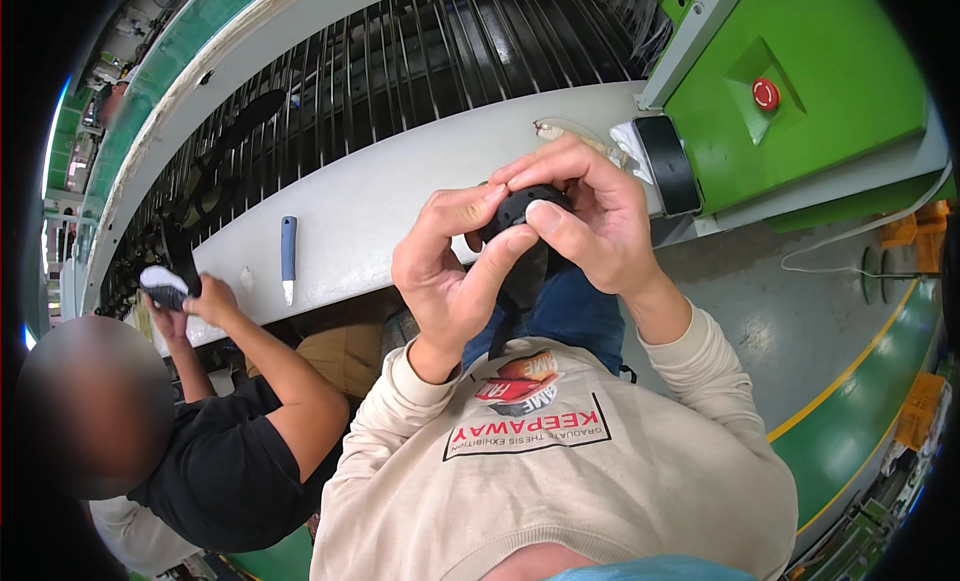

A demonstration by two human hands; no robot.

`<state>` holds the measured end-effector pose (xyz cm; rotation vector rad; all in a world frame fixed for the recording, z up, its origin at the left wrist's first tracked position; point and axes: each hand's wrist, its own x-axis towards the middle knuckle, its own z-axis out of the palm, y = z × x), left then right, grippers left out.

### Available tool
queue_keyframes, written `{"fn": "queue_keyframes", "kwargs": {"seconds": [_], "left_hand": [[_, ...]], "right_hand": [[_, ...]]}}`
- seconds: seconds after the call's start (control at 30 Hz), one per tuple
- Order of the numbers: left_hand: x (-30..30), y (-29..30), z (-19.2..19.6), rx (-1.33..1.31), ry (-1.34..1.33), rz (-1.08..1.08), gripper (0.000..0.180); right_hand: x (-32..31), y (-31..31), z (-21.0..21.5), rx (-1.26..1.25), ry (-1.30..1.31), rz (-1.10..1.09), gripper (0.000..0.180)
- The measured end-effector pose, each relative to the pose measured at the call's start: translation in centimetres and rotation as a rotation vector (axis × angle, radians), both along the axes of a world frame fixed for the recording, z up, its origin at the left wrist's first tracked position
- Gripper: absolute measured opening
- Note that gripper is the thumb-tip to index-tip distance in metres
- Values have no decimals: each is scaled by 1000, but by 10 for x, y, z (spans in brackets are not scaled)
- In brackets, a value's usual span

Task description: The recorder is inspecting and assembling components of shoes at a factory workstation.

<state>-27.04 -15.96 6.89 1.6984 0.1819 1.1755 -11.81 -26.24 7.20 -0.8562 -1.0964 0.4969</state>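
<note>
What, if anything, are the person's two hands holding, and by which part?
The left hand and right hand hold a black piece by its edges at opposite sides; its kind is unclear.

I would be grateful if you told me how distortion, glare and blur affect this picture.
In the head view, the white ledge bows and the corners go black; in the head view, glints line the metal rods; also in the head view, a co-worker's head is blurred, and the black piece shows little surface detail.
</note>
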Motion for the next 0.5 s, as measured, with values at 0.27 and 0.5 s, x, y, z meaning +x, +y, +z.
{"fn": "queue_keyframes", "kwargs": {"seconds": [0.27, 0.5], "left_hand": [[21, 34, -25, 79, 162, 93, 71], [12, 26, -94, -274, 333, -110, 122]], "right_hand": [[17, 42, -7, -126, 188, 58, 37], [33, 49, -16, -161, 235, 3, 44]]}}
